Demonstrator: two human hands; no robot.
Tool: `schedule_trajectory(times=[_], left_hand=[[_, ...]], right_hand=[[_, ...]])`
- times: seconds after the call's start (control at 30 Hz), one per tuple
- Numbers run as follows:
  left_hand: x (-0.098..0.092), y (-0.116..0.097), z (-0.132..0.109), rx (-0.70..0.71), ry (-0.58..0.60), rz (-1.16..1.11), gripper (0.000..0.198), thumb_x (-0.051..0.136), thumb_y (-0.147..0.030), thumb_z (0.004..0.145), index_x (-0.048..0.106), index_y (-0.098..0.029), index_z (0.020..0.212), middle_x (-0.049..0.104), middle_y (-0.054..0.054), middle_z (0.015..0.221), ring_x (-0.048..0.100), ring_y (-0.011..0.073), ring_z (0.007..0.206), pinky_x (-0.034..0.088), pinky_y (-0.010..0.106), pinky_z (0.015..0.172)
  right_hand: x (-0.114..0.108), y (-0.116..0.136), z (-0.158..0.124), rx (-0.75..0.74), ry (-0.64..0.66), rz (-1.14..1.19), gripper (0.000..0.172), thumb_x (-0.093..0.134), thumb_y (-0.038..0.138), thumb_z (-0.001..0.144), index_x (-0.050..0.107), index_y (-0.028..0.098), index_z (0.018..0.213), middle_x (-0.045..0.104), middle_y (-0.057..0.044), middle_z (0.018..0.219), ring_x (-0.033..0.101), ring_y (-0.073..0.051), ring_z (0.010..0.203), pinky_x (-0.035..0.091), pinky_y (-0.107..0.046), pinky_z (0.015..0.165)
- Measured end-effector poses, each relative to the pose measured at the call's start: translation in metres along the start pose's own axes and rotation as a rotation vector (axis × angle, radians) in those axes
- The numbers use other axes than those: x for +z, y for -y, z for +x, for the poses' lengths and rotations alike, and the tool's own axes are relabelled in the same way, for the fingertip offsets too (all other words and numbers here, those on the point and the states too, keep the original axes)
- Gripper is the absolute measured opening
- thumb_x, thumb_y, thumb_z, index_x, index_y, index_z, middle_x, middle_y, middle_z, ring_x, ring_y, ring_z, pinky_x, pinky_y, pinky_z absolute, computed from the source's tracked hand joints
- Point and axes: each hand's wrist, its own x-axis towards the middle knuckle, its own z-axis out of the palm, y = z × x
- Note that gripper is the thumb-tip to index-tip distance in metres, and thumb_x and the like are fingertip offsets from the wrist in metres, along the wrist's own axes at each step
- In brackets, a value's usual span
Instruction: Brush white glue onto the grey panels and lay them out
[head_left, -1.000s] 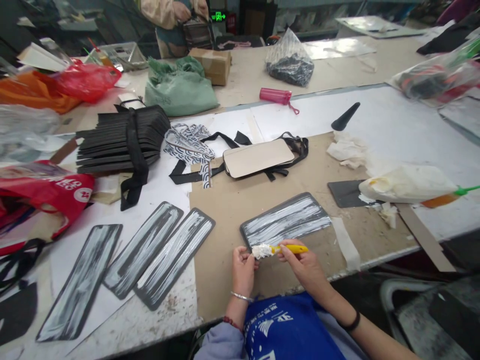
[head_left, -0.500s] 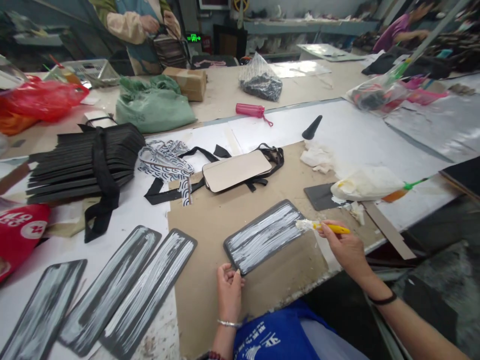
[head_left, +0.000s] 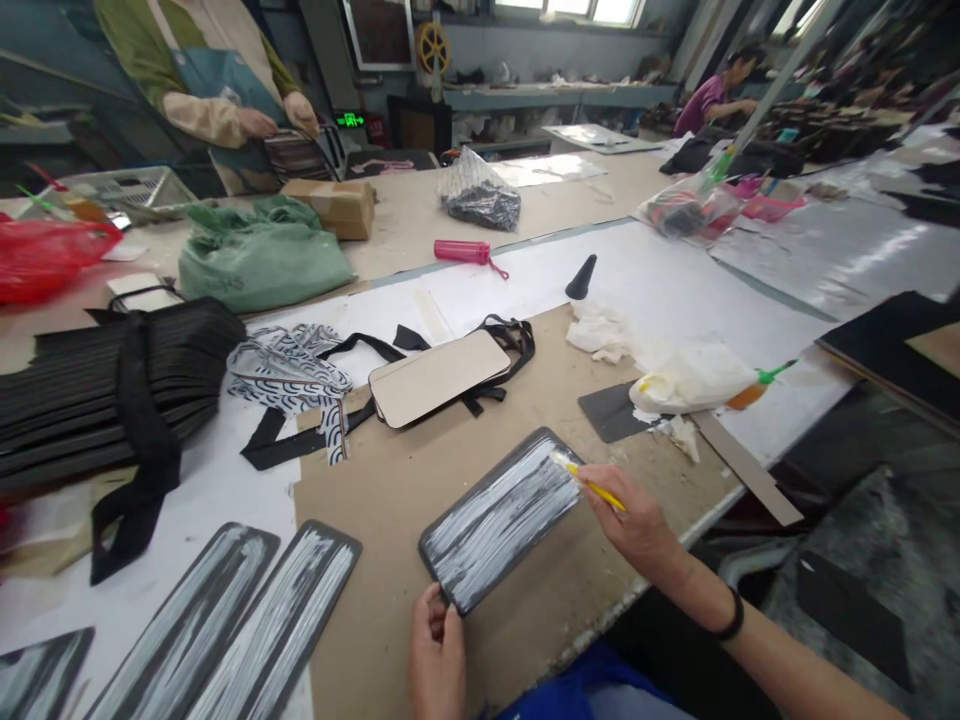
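Observation:
A dark rounded rectangular panel [head_left: 499, 520], streaked with white paste, lies on the brown board [head_left: 360, 600]. My left hand [head_left: 437, 645] pinches its near left corner between thumb and fingers. In my right hand [head_left: 634, 515] is a yellow-handled brush [head_left: 600, 490], its white-coated bristles touching the panel's far right end. More long panels with white streaks, such as this streaked panel [head_left: 292, 610], lie to the left. Beyond the panel is a beige-topped piece [head_left: 441, 380] with black straps around it. A white glue bag [head_left: 690, 378] rests at the right on a small dark sheet [head_left: 611, 412].
A stack of black strips [head_left: 90, 400] and patterned ribbon [head_left: 289, 370] lie left. Further back are a green bag [head_left: 262, 255], a cardboard box [head_left: 330, 205], a pink cylinder [head_left: 461, 251] and a black cone [head_left: 581, 278]. A co-worker [head_left: 217, 90] stands across the table.
The view has tilted up and turned right. My right hand has brought the brush tip onto the panel's far right end, with the handle angled differently. My left hand still holds the panel's corner.

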Motion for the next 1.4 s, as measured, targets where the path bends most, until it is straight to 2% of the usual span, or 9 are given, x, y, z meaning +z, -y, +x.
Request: schedule_trajectory(times=[0.2,0.33,0.43,0.57,0.7,0.93,1.03,1.17,1.4], left_hand=[[-0.008,0.031,0.014,0.209,0.021,0.218,0.051,0.053,-0.044,0.069,0.058,-0.015,0.110,0.062,0.014,0.098,0.060,0.0290,0.093,0.048,0.042,0.084],[-0.007,0.047,0.019,0.426,-0.038,0.415,0.046,0.051,-0.038,0.074,0.059,-0.012,0.112,0.063,0.019,0.098,0.059,0.0331,0.093,0.049,0.047,0.080],[-0.005,0.052,0.018,0.486,-0.075,0.526,0.046,0.049,-0.036,0.078,0.058,-0.010,0.114,0.063,0.021,0.099,0.060,0.0335,0.091,0.050,0.047,0.077],[-0.003,0.040,0.010,0.476,-0.067,0.547,0.043,0.046,-0.034,0.081,0.057,-0.012,0.117,0.062,0.019,0.102,0.059,0.0311,0.094,0.049,0.044,0.079],[0.003,0.006,-0.004,0.427,-0.120,0.474,0.042,0.040,-0.032,0.083,0.057,-0.011,0.114,0.061,0.018,0.100,0.057,0.0298,0.095,0.047,0.046,0.083],[0.009,-0.036,-0.015,0.370,-0.184,0.342,0.036,0.040,-0.031,0.082,0.057,-0.012,0.107,0.059,0.017,0.101,0.053,0.0271,0.099,0.041,0.047,0.090],[0.006,-0.043,-0.012,0.273,-0.169,0.242,0.030,0.046,-0.035,0.079,0.057,-0.015,0.099,0.060,0.013,0.095,0.055,0.0242,0.092,0.043,0.042,0.086],[0.005,-0.047,0.000,0.081,-0.108,0.046,0.027,0.057,-0.043,0.070,0.054,-0.018,0.079,0.057,0.003,0.068,0.055,0.0172,0.065,0.045,0.031,0.064],[-0.001,-0.043,0.012,0.147,-0.046,0.112,0.020,0.054,-0.039,0.073,0.056,-0.019,0.069,0.056,0.002,0.063,0.053,0.0172,0.063,0.043,0.030,0.063]], right_hand=[[0.021,-0.030,0.024,-0.123,0.156,-0.122,0.023,0.042,0.009,0.088,0.056,0.018,0.104,0.061,-0.010,0.099,0.057,-0.020,0.095,0.051,-0.036,0.083],[0.035,-0.008,0.015,-0.216,0.246,-0.107,0.024,0.042,0.005,0.085,0.058,0.016,0.098,0.062,-0.010,0.096,0.057,-0.020,0.090,0.052,-0.034,0.079],[0.029,0.006,0.011,-0.246,0.309,0.011,0.030,0.040,0.003,0.083,0.057,0.017,0.103,0.061,-0.010,0.098,0.057,-0.018,0.093,0.051,-0.030,0.080],[0.013,-0.011,0.012,-0.183,0.194,-0.053,0.040,0.036,-0.002,0.078,0.056,0.017,0.107,0.060,-0.011,0.104,0.056,-0.020,0.098,0.051,-0.033,0.082],[0.015,-0.029,0.007,-0.172,0.171,-0.149,0.039,0.037,-0.001,0.077,0.058,0.018,0.102,0.061,-0.011,0.100,0.058,-0.021,0.093,0.052,-0.035,0.079],[0.026,-0.015,-0.012,-0.176,0.219,-0.056,0.038,0.039,0.001,0.079,0.059,0.020,0.106,0.062,-0.010,0.101,0.058,-0.021,0.096,0.052,-0.036,0.082],[0.026,-0.015,-0.013,-0.180,0.217,-0.052,0.037,0.039,0.002,0.079,0.060,0.020,0.105,0.062,-0.011,0.101,0.058,-0.022,0.095,0.052,-0.036,0.082],[0.028,-0.016,-0.014,-0.162,0.217,-0.052,0.039,0.038,0.003,0.077,0.062,0.021,0.102,0.063,-0.010,0.101,0.059,-0.021,0.095,0.052,-0.036,0.082],[0.034,-0.013,-0.020,-0.179,0.215,-0.107,0.039,0.037,0.002,0.077,0.061,0.020,0.102,0.062,-0.010,0.101,0.058,-0.021,0.095,0.052,-0.035,0.082]])
